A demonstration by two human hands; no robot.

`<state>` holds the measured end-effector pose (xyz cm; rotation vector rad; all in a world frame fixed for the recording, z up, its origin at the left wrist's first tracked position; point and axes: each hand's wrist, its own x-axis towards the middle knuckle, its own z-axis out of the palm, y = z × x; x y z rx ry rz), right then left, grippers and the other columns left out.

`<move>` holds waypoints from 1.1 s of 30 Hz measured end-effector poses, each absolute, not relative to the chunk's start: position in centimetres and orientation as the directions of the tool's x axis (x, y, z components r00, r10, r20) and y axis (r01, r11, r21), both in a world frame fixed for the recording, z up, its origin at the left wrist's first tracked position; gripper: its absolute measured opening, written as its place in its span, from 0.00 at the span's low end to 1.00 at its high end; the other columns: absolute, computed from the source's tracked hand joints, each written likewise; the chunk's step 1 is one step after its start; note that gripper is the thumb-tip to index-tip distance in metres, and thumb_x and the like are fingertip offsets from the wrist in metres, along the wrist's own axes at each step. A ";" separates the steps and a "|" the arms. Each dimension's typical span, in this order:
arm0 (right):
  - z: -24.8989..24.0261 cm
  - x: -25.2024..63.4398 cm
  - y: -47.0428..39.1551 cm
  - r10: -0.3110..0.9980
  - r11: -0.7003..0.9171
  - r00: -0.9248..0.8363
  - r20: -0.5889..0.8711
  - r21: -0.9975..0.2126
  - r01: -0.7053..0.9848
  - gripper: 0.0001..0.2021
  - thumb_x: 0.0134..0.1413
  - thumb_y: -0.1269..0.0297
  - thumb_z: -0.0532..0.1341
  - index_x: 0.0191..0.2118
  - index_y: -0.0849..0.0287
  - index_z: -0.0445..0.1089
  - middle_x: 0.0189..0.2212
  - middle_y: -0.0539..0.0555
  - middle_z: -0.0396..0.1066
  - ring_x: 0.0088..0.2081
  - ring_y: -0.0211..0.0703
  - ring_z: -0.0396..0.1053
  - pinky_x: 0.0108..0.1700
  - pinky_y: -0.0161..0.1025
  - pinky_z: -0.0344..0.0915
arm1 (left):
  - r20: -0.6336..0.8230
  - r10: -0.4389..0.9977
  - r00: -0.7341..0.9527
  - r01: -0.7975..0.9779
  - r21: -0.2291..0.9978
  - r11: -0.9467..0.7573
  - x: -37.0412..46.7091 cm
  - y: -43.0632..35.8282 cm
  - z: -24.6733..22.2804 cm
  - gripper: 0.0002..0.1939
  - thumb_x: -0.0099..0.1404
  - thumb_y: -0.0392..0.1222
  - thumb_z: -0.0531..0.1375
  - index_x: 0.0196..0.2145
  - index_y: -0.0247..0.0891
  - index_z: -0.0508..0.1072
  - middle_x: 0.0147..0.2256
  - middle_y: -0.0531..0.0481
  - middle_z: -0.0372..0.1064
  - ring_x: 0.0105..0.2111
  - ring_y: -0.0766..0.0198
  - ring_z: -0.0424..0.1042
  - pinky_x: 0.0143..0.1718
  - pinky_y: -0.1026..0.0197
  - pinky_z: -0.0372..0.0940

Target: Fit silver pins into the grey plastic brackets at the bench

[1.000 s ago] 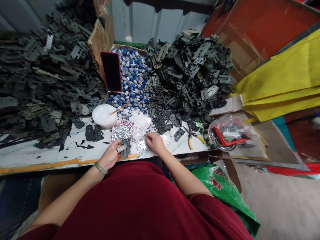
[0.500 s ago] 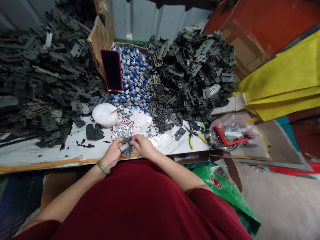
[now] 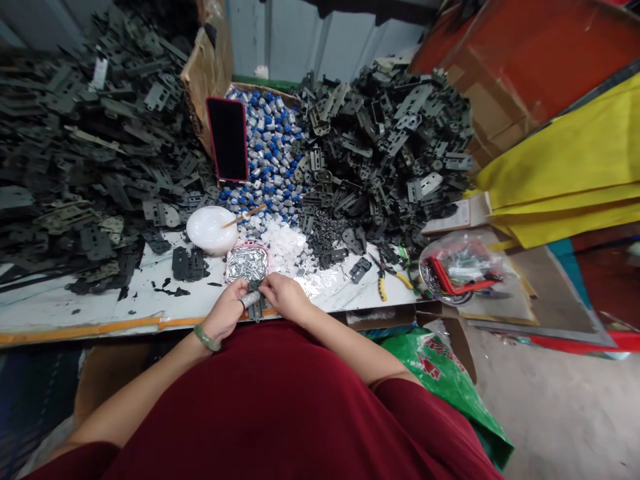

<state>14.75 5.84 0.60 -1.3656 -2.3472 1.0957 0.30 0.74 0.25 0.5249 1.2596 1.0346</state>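
Near the table's front edge my left hand [image 3: 227,310], with a wrapped finger and a green bangle at the wrist, is closed on a dark grey plastic part [image 3: 256,309]. My right hand [image 3: 283,295] pinches the upper right side of the same part; its fingertips partly hide what they touch. Just beyond the hands sits a pink-rimmed tray [image 3: 247,263] of small silver metal pieces. Behind it is a white bowl [image 3: 211,230] with a wooden stick. White flat pieces [image 3: 283,241] and tiny black pieces [image 3: 327,235] lie to the right of the tray.
Heaps of dark plastic parts rise at the left [image 3: 90,153] and right [image 3: 380,147]. Between them are blue-and-white pieces [image 3: 275,153] and an upright phone [image 3: 228,140]. Yellow-handled pliers [image 3: 383,285] and a plastic bag of items [image 3: 463,267] lie at the right.
The view has shifted slightly. Both hands stay on the dark part, and the right fingers have moved slightly across its upper end.
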 end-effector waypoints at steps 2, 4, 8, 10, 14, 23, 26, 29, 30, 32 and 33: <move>0.4 15.1 5.9 0.797 0.300 -0.578 -0.178 -0.713 0.634 0.05 0.58 0.65 0.58 0.35 0.59 0.70 0.31 0.51 0.72 0.34 0.38 0.67 0.37 0.33 0.58 | -0.531 0.847 -0.010 -0.366 0.790 0.491 0.2 0.8 0.1 0.17 0.42 0.39 0.68 0.23 0.39 0.62 0.18 0.59 0.61 0.17 0.72 0.59 0.18 0.68 0.55; 0.0 15.8 6.7 0.781 0.288 -0.600 -0.176 -0.751 0.595 0.06 0.59 0.66 0.57 0.36 0.59 0.71 0.32 0.50 0.72 0.34 0.37 0.67 0.38 0.32 0.59 | -0.541 0.841 0.015 -0.392 0.771 0.502 0.1 0.8 -0.1 0.16 0.43 0.39 0.68 0.25 0.39 0.62 0.19 0.59 0.62 0.17 0.71 0.61 0.18 0.67 0.57; -0.8 17.7 9.6 0.928 0.196 -0.345 -0.140 -0.605 0.772 0.08 0.59 0.66 0.55 0.36 0.59 0.71 0.34 0.53 0.72 0.37 0.40 0.68 0.39 0.34 0.60 | -0.568 0.823 0.000 -0.398 0.755 0.521 -0.2 0.9 -0.5 0.17 0.43 0.39 0.69 0.27 0.38 0.64 0.20 0.57 0.65 0.17 0.71 0.62 0.18 0.67 0.58; -1.1 18.4 10.9 0.967 0.162 -0.236 -0.102 -0.470 0.868 0.08 0.58 0.64 0.56 0.39 0.59 0.71 0.36 0.55 0.72 0.39 0.42 0.68 0.39 0.35 0.60 | -0.579 0.815 -0.005 -0.401 0.748 0.529 -0.2 0.9 -0.5 0.18 0.41 0.40 0.70 0.27 0.37 0.64 0.20 0.57 0.66 0.17 0.71 0.63 0.18 0.68 0.59; -1.8 19.1 11.5 0.926 0.327 -0.365 -0.101 -0.270 0.905 0.10 0.60 0.64 0.56 0.42 0.60 0.71 0.39 0.57 0.71 0.41 0.44 0.67 0.40 0.36 0.59 | -0.582 0.813 0.007 -0.407 0.741 0.534 -0.1 0.9 -0.1 0.19 0.41 0.41 0.70 0.25 0.37 0.64 0.19 0.58 0.65 0.17 0.71 0.63 0.17 0.68 0.59; -3.6 22.3 9.8 0.838 0.545 -0.534 0.110 -0.138 0.827 0.10 0.61 0.66 0.54 0.38 0.60 0.73 0.36 0.58 0.72 0.39 0.47 0.64 0.38 0.41 0.54 | -0.577 0.816 0.021 -0.424 0.735 0.530 -0.1 0.7 -0.4 0.19 0.42 0.41 0.71 0.25 0.37 0.64 0.20 0.57 0.66 0.17 0.72 0.62 0.18 0.69 0.59; -3.9 21.8 8.5 0.809 0.584 -0.533 0.249 -0.232 0.778 0.10 0.62 0.66 0.54 0.39 0.60 0.72 0.35 0.58 0.72 0.39 0.46 0.64 0.39 0.42 0.54 | -0.578 0.814 0.056 -0.436 0.719 0.541 0.2 0.8 -0.3 0.17 0.43 0.40 0.71 0.26 0.36 0.66 0.20 0.57 0.66 0.18 0.72 0.63 0.19 0.69 0.58; -3.7 19.9 6.9 0.754 0.656 -0.558 0.347 -0.341 0.674 0.10 0.62 0.66 0.54 0.39 0.60 0.72 0.34 0.57 0.73 0.38 0.44 0.65 0.40 0.41 0.56 | -0.573 0.811 0.119 -0.495 0.674 0.549 0.6 1.0 0.2 0.15 0.46 0.39 0.70 0.29 0.36 0.68 0.23 0.55 0.69 0.22 0.69 0.67 0.23 0.67 0.63; -3.6 19.2 6.5 0.731 0.682 -0.576 0.365 -0.370 0.631 0.10 0.62 0.65 0.54 0.39 0.59 0.72 0.34 0.56 0.73 0.38 0.43 0.65 0.39 0.40 0.56 | -0.566 0.814 0.130 -0.524 0.657 0.541 0.6 1.1 0.4 0.15 0.47 0.39 0.70 0.30 0.36 0.69 0.24 0.54 0.69 0.24 0.68 0.68 0.25 0.66 0.64; -3.4 17.8 5.8 0.710 0.703 -0.595 0.378 -0.434 0.563 0.09 0.61 0.65 0.54 0.39 0.59 0.72 0.34 0.56 0.73 0.37 0.43 0.65 0.39 0.40 0.58 | -0.550 0.826 0.124 -0.575 0.638 0.512 0.6 1.3 0.6 0.14 0.46 0.38 0.70 0.29 0.36 0.69 0.26 0.53 0.70 0.25 0.68 0.68 0.28 0.66 0.64; -3.3 17.2 5.7 0.718 0.691 -0.591 0.369 -0.479 0.541 0.09 0.61 0.65 0.54 0.39 0.59 0.72 0.34 0.56 0.72 0.37 0.42 0.66 0.39 0.39 0.58 | -0.545 0.831 0.112 -0.589 0.637 0.498 0.6 1.3 0.7 0.14 0.45 0.38 0.70 0.29 0.36 0.69 0.26 0.53 0.70 0.25 0.68 0.68 0.27 0.66 0.64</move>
